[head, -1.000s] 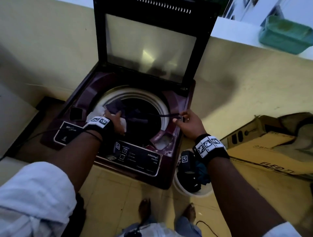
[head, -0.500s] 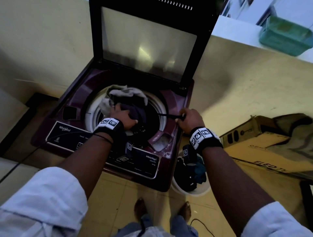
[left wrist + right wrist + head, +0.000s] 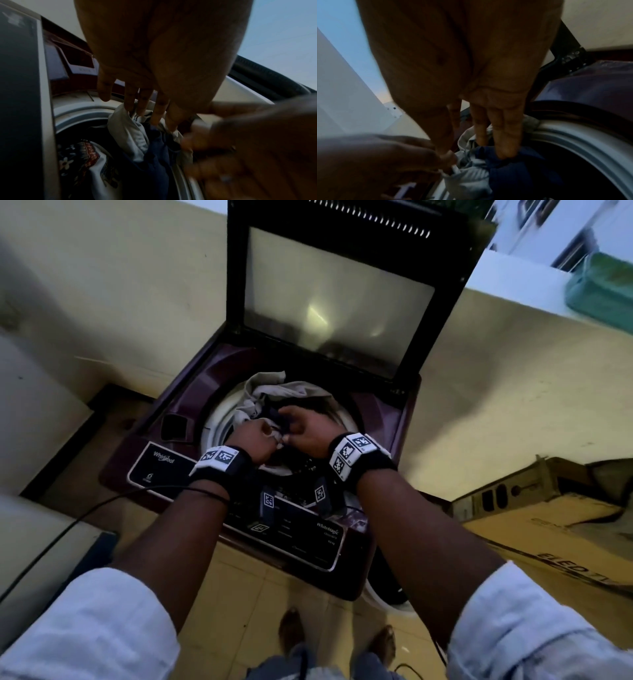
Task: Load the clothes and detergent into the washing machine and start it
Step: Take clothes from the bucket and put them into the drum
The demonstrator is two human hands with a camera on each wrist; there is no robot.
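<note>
The maroon top-load washing machine (image 3: 191, 392) stands with its lid (image 3: 342, 299) raised. A pale grey garment (image 3: 270, 388) and a dark blue garment (image 3: 518, 170) bunch up at the mouth of the drum (image 3: 219, 419). My left hand (image 3: 255, 436) pinches the grey garment (image 3: 126, 134) from above. My right hand (image 3: 301, 426), close beside it, has its fingers (image 3: 503, 142) dug into the blue garment, the thumb closing toward them. A patterned cloth (image 3: 82, 155) lies deeper in the drum. No detergent is in view.
The control panel (image 3: 301, 535) runs along the machine's front edge, and a dark recess (image 3: 176, 426) sits left of the drum. A white bucket (image 3: 387, 597) stands on the floor at the right, beside cardboard boxes (image 3: 548, 525). A green basket (image 3: 599, 292) rests on the ledge. A cable (image 3: 68, 529) crosses the floor.
My right hand has left the machine's right rim and the dark strap it held, and joined the left hand on the clothes. The bundle has risen to the drum's mouth.
</note>
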